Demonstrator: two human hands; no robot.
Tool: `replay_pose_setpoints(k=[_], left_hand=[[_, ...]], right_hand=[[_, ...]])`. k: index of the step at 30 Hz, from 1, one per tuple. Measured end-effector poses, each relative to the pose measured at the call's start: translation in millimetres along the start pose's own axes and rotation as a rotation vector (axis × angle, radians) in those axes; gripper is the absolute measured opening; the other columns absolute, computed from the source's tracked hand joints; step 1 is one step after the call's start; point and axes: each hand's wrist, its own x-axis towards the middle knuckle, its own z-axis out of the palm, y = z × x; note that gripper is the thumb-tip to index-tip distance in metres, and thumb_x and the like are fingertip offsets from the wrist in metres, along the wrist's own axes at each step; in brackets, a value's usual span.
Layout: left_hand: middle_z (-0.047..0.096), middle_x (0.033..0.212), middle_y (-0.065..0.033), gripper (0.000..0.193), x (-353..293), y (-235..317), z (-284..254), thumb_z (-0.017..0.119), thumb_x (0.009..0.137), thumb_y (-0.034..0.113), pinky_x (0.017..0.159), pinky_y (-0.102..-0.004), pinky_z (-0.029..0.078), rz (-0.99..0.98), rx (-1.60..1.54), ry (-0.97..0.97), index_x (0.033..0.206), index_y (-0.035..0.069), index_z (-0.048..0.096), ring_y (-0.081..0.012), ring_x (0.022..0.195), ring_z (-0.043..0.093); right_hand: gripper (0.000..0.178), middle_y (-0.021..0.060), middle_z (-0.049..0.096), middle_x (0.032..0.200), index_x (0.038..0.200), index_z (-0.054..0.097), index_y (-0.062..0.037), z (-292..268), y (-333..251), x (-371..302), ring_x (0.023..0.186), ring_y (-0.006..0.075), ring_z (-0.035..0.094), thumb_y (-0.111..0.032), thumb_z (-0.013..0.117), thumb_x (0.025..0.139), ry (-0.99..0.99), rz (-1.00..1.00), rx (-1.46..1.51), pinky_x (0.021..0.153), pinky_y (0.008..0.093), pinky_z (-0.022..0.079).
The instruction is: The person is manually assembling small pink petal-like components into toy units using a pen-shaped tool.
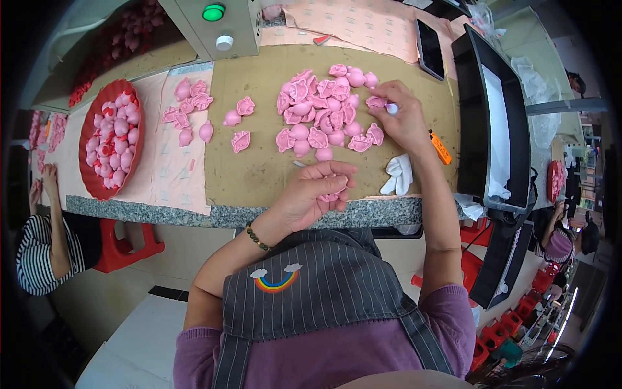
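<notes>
My left hand (311,194) is closed round a pink hollow plastic piece (333,188) near the table's front edge, palm turned up. Beyond it lies a loose pile of pink plastic shells and rounded parts (301,129). At the pile's right side, my right hand (403,120) pinches another pink shell (374,102) between thumb and fingers. A pale rounded end (392,109) of a small object also shows in that hand; the rest of it is hidden. Left of the pile, a few pink pieces (240,141) lie apart on the brown mat (246,175).
A red scalloped basket (87,162) of pink and red parts stands left. Right of the mat are an orange cutter (440,148), a white glove-like cloth (398,175), a phone (430,48) and a black tray (476,123). A machine box (223,26) stands behind; a co-worker's arm (57,214) is far left.
</notes>
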Motion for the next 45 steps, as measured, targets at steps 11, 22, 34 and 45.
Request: replay_pose_setpoints(k=[11,22,34,45], left_hand=[[0.063,0.095,-0.0087,0.033,4,-3,-7,0.047,0.102,0.025,0.074,-0.0344,0.055,0.038,-0.105,-0.071,0.12,0.0,0.056,-0.0195,0.086,0.064],[0.062,0.094,-0.01,0.034,-3,-2,-4,0.053,0.099,0.031,0.052,-0.0264,0.047,-0.099,-0.303,-0.115,0.113,0.001,0.061,-0.0212,0.079,0.062],[0.063,0.089,-0.0071,0.02,-5,-2,0,0.059,0.095,0.013,0.061,-0.0303,0.055,0.043,-0.117,-0.019,0.11,0.0,0.062,-0.017,0.076,0.064],[0.063,0.096,-0.0094,0.022,-8,7,0,0.059,0.092,0.004,0.069,-0.0335,0.059,0.071,-0.068,-0.015,0.114,0.002,0.06,-0.02,0.083,0.066]], right_hand=[[0.027,-0.0014,0.06,0.082,0.097,0.069,0.0006,-2,-64,-30,0.072,0.0039,0.049,0.004,0.076,0.071,-0.1,0.234,0.303,0.065,0.0195,0.04],[0.021,0.0096,0.066,0.093,0.095,0.069,0.0011,0,-67,-34,0.083,0.0138,0.062,-0.003,0.073,0.074,-0.17,0.104,0.042,0.071,0.0238,0.048],[0.014,0.0088,0.069,0.074,0.09,0.071,-0.0007,27,-35,-15,0.067,0.0135,0.064,-0.007,0.069,0.078,-0.004,0.413,-0.116,0.062,0.0292,0.051],[0.024,0.012,0.066,0.088,0.097,0.07,-0.0028,17,-45,19,0.081,0.0243,0.064,0.003,0.066,0.075,-0.095,-0.029,-0.217,0.073,0.0312,0.05]])
